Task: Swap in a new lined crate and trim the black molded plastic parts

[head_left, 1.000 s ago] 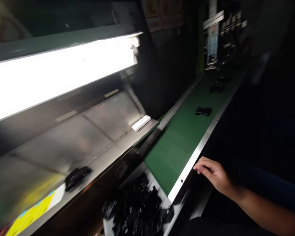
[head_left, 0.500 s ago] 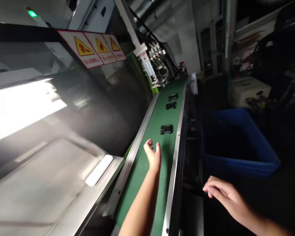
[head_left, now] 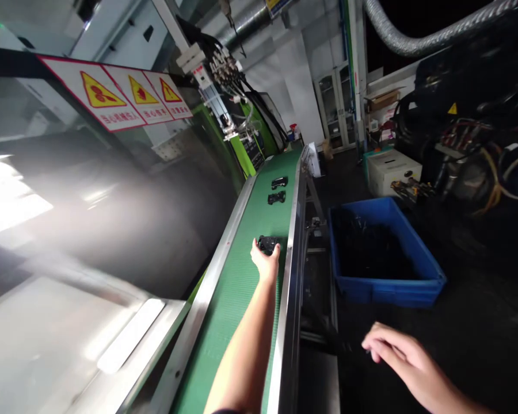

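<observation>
A green conveyor belt (head_left: 224, 322) carries several small black molded parts. My left hand (head_left: 266, 261) reaches over it, thumb at the right and fingers at the left of the nearest black molded part (head_left: 268, 244), gripping it at the belt surface. Farther up the belt lie two more parts, a notched one (head_left: 277, 197) and another one (head_left: 280, 182) just beyond it. My right hand (head_left: 399, 353) hangs to the right of the conveyor with curled fingers pressed together. A tiny dark spot shows at its fingertips, too small to name.
Metal rails (head_left: 288, 270) edge the belt. On the floor at the right stands a blue bin (head_left: 388, 290) with dark contents. A machine with a warning sign (head_left: 112, 95) fills the left side. Above the belt's far part hangs a pneumatic fixture (head_left: 216, 100). A white box (head_left: 392, 169) sits farther back.
My left hand has moved forward along the belt and closed around the nearest black part. The right hand keeps its curled pose. The camera view has shifted.
</observation>
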